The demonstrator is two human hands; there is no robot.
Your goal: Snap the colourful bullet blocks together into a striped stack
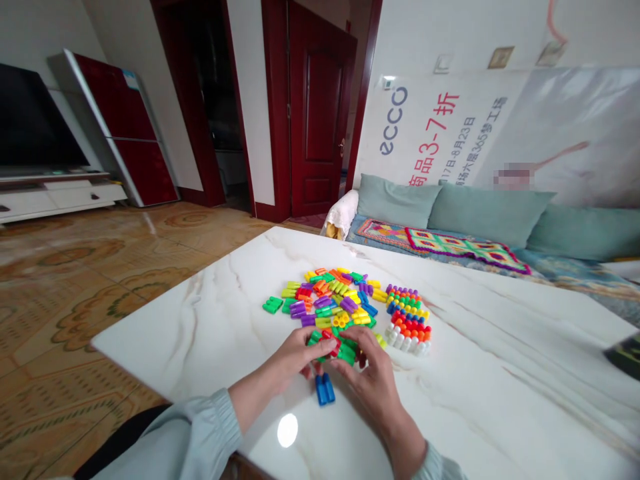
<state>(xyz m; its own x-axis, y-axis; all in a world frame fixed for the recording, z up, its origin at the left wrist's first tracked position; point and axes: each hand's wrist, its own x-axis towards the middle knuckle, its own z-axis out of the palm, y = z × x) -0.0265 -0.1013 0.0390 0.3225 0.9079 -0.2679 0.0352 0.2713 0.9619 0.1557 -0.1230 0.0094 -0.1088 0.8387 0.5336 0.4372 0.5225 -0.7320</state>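
Over the near middle of the table, my left hand (289, 360) and my right hand (374, 370) are closed on a small joined group of plastic building blocks. A red block (331, 347) sits in the middle of it. My left thumb presses on the red piece, and my right fingers wrap round the green blocks (347, 353) on the right side. Parts of the group are hidden behind my fingers. Just below my hands lies a blue double-tube block (325, 391) on the tabletop. Beyond them spreads a loose pile of mixed-colour blocks (325, 302).
Right of the pile lies a joined panel of blocks (410, 328) in coloured rows, white nearest me. The white marble-look table (200, 320) carries everything. A dark object (625, 357) is at its right edge. A sofa with green cushions (490, 215) stands behind.
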